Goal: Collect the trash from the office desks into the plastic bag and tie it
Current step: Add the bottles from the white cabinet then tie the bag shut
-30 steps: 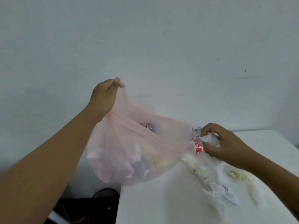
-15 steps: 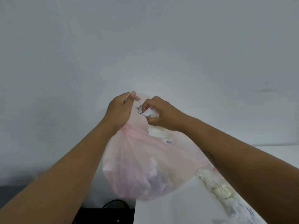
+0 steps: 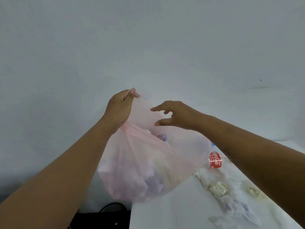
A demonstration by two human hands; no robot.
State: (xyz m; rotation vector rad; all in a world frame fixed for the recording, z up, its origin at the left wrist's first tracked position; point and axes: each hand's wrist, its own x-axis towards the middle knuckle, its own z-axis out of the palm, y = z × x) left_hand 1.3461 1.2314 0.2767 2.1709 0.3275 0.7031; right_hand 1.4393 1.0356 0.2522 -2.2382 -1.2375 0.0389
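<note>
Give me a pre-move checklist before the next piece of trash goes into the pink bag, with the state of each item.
1. Bag held up: ok. The left hand grips the rim of the pink bag.
2. Bag mouth open: ok. It gapes beside the left hand, with trash visible inside.
3. Right hand free: ok. The right hand hovers over the mouth, fingers spread, holding nothing.
4. Trash left on the desk: not ok. The Coca-Cola bottle and crumpled papers lie there.
5. Room left in the bag: cannot tell. It bulges already.
6. Ready to tie: not ok. Collection is unfinished.
</note>
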